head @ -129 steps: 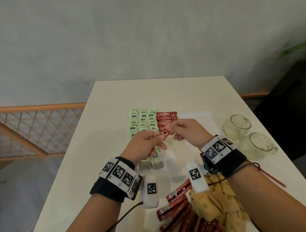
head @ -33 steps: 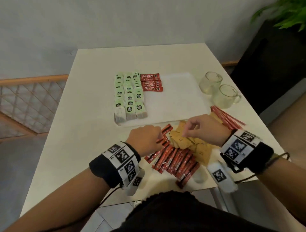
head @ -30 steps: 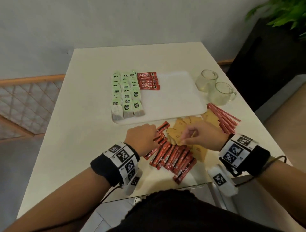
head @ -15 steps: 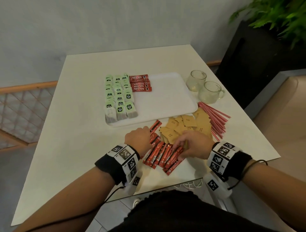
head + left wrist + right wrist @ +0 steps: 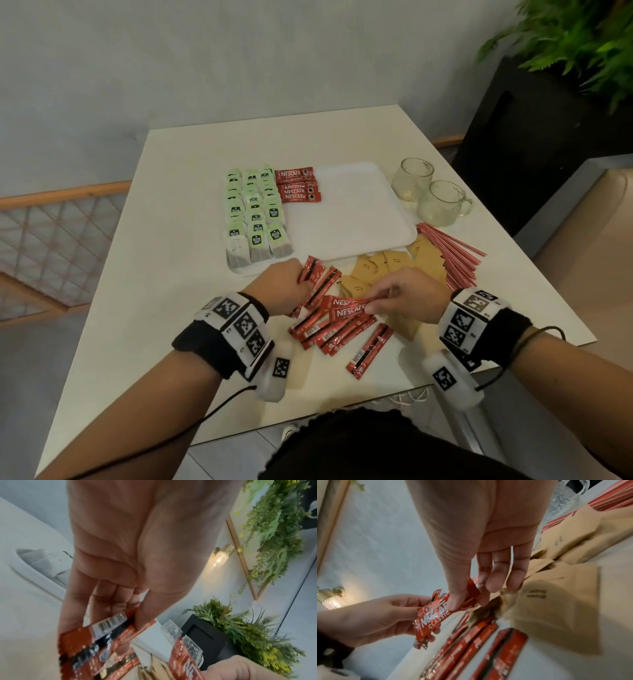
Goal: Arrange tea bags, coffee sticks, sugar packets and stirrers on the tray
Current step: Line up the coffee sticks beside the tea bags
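Observation:
The white tray (image 5: pixel 359 219) holds rows of green tea bags (image 5: pixel 255 212) on its left and three red coffee sticks (image 5: pixel 298 187) beside them. Loose coffee sticks (image 5: pixel 325 334) lie on the table in front of it, with brown sugar packets (image 5: pixel 387 265) and red stirrers (image 5: pixel 455 255) to the right. My left hand (image 5: pixel 301 282) grips a few coffee sticks (image 5: pixel 102 642). My right hand (image 5: pixel 371 303) pinches more coffee sticks (image 5: pixel 435 616) between thumb and fingers just above the pile; their far end reaches the left hand (image 5: pixel 368 619).
Two glass mugs (image 5: pixel 412 178) (image 5: pixel 443 204) stand right of the tray. One coffee stick (image 5: pixel 370 349) lies apart near the table's front edge. A black planter with green plants (image 5: pixel 565 51) stands off the table's right.
Both hands came back from the tray to the loose pile. In the last half second my right hand lifted coffee sticks off the pile toward the left hand.

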A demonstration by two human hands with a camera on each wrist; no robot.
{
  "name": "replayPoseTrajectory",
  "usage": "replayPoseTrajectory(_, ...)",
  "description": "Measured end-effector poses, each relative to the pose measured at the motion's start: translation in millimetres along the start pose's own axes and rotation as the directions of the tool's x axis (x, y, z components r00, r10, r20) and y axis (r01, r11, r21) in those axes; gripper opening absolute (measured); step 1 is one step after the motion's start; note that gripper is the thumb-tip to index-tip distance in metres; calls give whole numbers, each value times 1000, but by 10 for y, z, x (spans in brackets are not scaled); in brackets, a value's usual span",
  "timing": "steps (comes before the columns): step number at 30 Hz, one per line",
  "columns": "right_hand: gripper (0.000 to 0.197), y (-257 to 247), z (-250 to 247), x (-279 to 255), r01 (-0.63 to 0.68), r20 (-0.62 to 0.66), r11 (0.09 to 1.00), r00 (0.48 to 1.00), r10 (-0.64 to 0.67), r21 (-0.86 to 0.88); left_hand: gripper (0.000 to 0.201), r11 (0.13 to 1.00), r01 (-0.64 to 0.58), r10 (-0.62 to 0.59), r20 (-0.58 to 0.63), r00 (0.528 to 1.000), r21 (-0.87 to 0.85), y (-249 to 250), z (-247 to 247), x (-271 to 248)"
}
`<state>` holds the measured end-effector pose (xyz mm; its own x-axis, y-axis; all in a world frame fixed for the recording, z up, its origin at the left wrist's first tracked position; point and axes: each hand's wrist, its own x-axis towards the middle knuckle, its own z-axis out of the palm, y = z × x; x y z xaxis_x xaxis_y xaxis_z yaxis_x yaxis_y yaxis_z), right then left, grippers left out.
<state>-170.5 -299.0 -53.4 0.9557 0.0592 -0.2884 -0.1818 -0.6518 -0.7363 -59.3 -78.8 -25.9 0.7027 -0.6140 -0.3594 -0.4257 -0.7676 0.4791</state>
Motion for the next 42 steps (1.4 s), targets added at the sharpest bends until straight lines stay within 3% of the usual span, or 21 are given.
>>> replayPoseTrajectory(4, 13, -54, -62, 138, 8, -46, 996, 999, -4, 87, 16, 968, -22, 20, -10, 1000, -251, -24, -98, 33)
replayPoseTrajectory(8, 15, -161, -168, 300, 19, -111, 975, 994, 6, 221, 9, 818, 54, -100, -50, 994, -573, 13, -194, 105)
replayPoseTrajectory(10, 17, -211, -211, 389, 46, -160, 962, 987, -3, 270, 10, 629, 59, -148, -45, 988, -775, 66, -233, 151)
replayPoseTrajectory(12, 16, -293, -255, 480, 60, -206, 928, 978, 18, 367, 6, 360, 44, -166, -17, 986, -932, 124, -273, 202)
replayPoseTrajectory(13, 15, -349, -277, 523, 69, -220, 906, 975, 27, 418, 5, 280, 25, -155, -19, 988, -960, 145, -293, 224)
replayPoseTrajectory(14, 15, -417, -299, 558, 79, -226, 884, 974, 31, 461, 12, 265, -1, -135, -38, 990, -964, 166, -306, 236)
replayPoseTrajectory(18, 18, -664, -356, 689, 129, -224, 849, 975, -13, 512, 22, 378, -115, -54, -146, 988, -919, 226, -337, 328)
replayPoseTrajectory(22, 22, -794, -421, 797, 147, -228, 840, 973, -29, 522, 25, 331, -133, -101, -175, 979, -934, 257, -429, 385)
replayPoseTrajectory(27, 20, -825, -566, 922, 139, -229, 821, 973, -10, 554, 28, 458, -155, -191, -267, 945, -875, 199, -556, 460)
replayPoseTrajectory(30, 16, -825, -654, 958, 119, -194, 846, 981, -18, 519, 28, 400, -158, -238, -269, 933, -903, 128, -624, 535)
replayPoseTrajectory(34, 17, -862, -774, 1031, 83, -137, 894, 990, -24, 440, 27, 280, -192, -208, -255, 944, -941, 111, -735, 597)
replayPoseTrajectory(35, 16, -871, -800, 1049, 73, -122, 900, 992, -23, 429, 30, 290, -208, -190, -269, 944, -934, 113, -768, 593)
replayPoseTrajectory(38, 13, -896, -866, 1109, 57, -94, 908, 995, -19, 415, 36, 493, -221, -104, -309, 945, -842, 107, -839, 583)
replayPoseTrajectory(40, 11, -894, -905, 1150, 49, -97, 914, 995, -10, 403, 30, 632, -214, -78, -336, 939, -744, 107, -857, 582)
replayPoseTrajectory(42, 11, -880, -933, 1189, 45, -100, 921, 995, -6, 386, 20, 674, -217, -91, -372, 924, -706, 84, -849, 620)
